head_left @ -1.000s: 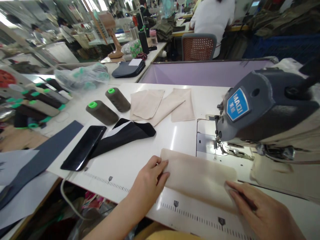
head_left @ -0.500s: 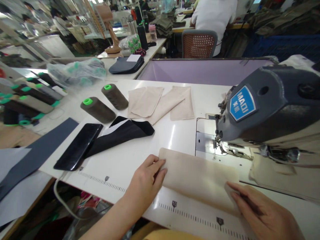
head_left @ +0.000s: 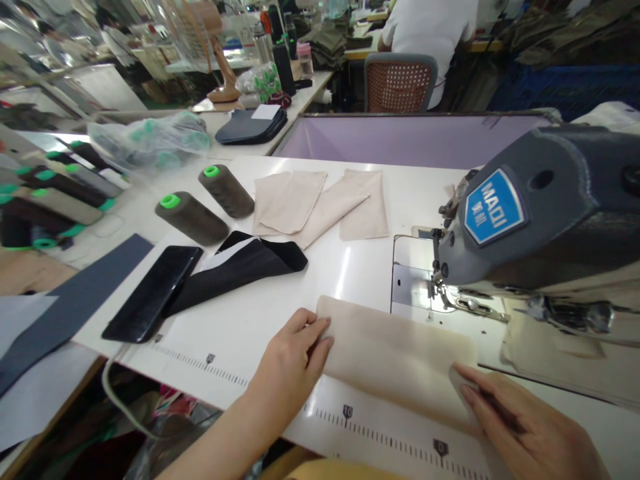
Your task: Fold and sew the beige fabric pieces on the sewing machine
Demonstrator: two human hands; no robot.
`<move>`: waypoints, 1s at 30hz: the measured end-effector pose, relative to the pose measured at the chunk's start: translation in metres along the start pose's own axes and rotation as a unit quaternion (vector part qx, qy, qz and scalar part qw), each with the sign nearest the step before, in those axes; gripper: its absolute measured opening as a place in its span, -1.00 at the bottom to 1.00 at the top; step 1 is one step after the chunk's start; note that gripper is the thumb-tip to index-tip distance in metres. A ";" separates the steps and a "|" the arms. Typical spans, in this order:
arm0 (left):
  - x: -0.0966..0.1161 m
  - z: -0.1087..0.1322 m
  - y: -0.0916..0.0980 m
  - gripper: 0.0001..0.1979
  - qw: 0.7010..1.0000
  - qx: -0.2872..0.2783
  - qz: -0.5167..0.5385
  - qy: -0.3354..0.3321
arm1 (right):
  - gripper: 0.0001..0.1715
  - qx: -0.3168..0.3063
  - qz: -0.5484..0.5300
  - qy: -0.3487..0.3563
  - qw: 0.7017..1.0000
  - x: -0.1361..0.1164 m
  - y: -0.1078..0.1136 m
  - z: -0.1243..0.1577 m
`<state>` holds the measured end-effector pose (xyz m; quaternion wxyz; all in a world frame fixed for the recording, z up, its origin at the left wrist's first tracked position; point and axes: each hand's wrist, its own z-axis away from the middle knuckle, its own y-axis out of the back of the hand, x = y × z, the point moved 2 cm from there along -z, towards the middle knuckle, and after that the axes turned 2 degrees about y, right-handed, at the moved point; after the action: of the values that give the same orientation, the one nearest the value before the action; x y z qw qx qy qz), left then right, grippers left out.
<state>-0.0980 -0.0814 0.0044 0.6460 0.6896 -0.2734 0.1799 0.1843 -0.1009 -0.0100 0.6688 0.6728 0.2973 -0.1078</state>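
Observation:
A long beige fabric piece (head_left: 395,357) lies at the front of the white table, stretched between my hands. My left hand (head_left: 295,357) pinches its left end between thumb and fingers. At the right end, my right hand (head_left: 520,413) grips the fabric's edge in the same way. Just beyond the fabric stands the sewing machine (head_left: 545,207), its presser foot (head_left: 443,293) over a metal plate with no fabric under it. Farther back, several beige pieces (head_left: 295,200) lie partly overlapping on the table.
On the left are a black phone (head_left: 153,290), a folded black cloth (head_left: 235,273) and two dark thread cones (head_left: 193,217) (head_left: 227,190). More cones (head_left: 70,197) lie at the far left. A person in white (head_left: 430,40) sits beyond the purple-lined trough (head_left: 400,140).
My hands and the beige fabric hold almost the same position. The view has shifted slightly, so the surroundings sit a little differently in the picture.

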 end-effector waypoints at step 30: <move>-0.003 -0.007 -0.001 -0.62 0.987 0.035 -0.116 -0.102 | -0.82 0.013 -0.132 -0.043 0.990 -0.020 -0.002 -0.006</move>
<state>-0.0992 -0.0740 0.0027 0.6071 0.7533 -0.2494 0.0421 0.1654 -0.1003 -0.0002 0.6523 0.6310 0.3531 -0.2272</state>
